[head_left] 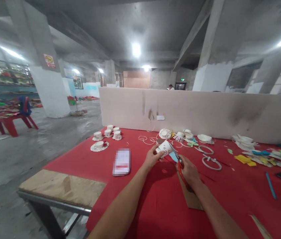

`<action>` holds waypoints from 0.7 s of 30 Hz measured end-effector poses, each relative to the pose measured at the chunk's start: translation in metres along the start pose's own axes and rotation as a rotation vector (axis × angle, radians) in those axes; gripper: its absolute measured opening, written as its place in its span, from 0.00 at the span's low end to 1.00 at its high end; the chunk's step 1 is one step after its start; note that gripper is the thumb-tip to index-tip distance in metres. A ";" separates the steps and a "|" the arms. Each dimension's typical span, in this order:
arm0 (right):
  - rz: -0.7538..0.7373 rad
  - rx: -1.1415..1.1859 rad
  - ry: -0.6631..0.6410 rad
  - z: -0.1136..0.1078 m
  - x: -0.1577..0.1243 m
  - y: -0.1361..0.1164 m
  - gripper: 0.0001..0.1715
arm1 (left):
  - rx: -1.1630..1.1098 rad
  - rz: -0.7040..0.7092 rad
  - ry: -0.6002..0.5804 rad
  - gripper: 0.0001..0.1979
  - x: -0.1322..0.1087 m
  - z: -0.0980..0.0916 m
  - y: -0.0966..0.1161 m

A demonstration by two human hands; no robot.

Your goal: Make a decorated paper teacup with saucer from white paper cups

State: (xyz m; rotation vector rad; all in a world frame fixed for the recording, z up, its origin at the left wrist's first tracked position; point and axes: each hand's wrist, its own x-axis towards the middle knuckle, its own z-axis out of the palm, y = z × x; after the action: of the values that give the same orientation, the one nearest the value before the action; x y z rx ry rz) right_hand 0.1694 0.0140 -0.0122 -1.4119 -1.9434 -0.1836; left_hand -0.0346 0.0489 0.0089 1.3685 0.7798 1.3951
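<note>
Mid-frame, the right hand point(189, 172) grips scissors point(181, 173); the left hand point(153, 157) pinches the cup point(164, 148), best held steady for short snips.

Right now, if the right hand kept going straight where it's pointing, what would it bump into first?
Probably the white paper cup in the left hand: the right hand aims red-handled scissors at it. The blades look right by its edge, though depth is unclear.

You face glare from a ceiling lamp point(137, 49); your forearms point(128, 199) softly shadow the worktop point(73, 159); outer edges stretch and blur; the phone point(122, 162) looks pixelated
</note>
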 end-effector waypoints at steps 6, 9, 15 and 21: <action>-0.035 -0.002 0.002 -0.003 0.000 -0.001 0.22 | -0.091 -0.065 0.015 0.33 -0.004 0.004 0.009; -0.020 -0.011 0.011 -0.002 -0.001 0.000 0.21 | -0.171 -0.097 -0.003 0.29 -0.006 0.005 0.009; 0.042 -0.074 -0.028 -0.004 -0.001 -0.002 0.22 | -0.049 -0.038 0.030 0.31 -0.003 0.002 0.002; 0.039 -0.089 -0.030 -0.012 0.000 -0.009 0.19 | 0.051 0.048 0.072 0.29 -0.002 0.001 -0.001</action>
State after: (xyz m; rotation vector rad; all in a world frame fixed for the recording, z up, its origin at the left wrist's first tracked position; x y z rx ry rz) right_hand 0.1668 0.0048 -0.0010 -1.5168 -1.9515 -0.2353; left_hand -0.0340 0.0471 0.0078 1.3910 0.8398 1.4772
